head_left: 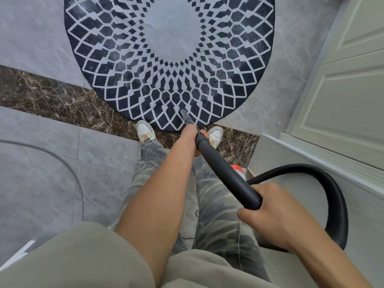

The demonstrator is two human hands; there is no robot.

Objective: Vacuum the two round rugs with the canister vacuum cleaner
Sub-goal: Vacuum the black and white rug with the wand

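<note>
At rug point(172, 34) edge: wand point(224, 169), shoes point(144, 130); door point(349, 84) right.

- Round rug point(170, 38), 12 o'clock: is showing as short-pile cloth, matt and slightly fuzzy.
- Wand point(224, 173), centre toward 4 o'clock: is reading as black plastic, smooth, with a dull sheen.
- Hose point(336, 194), 4 o'clock: is looking black, matt and finely textured.
- Canister point(236, 169), beside the wand: is showing glossy orange plastic.
- Floor tiles point(41, 38), 10 o'clock: are looking like grey stone, matt.
- Threshold strip point(52, 96), 9 o'clock: is showing brown veined marble.
- Door point(353, 80), 2 o'clock: is wearing smooth pale paint.
- Trousers point(218, 215), 6 o'clock: are showing woven camouflage cloth.
</note>
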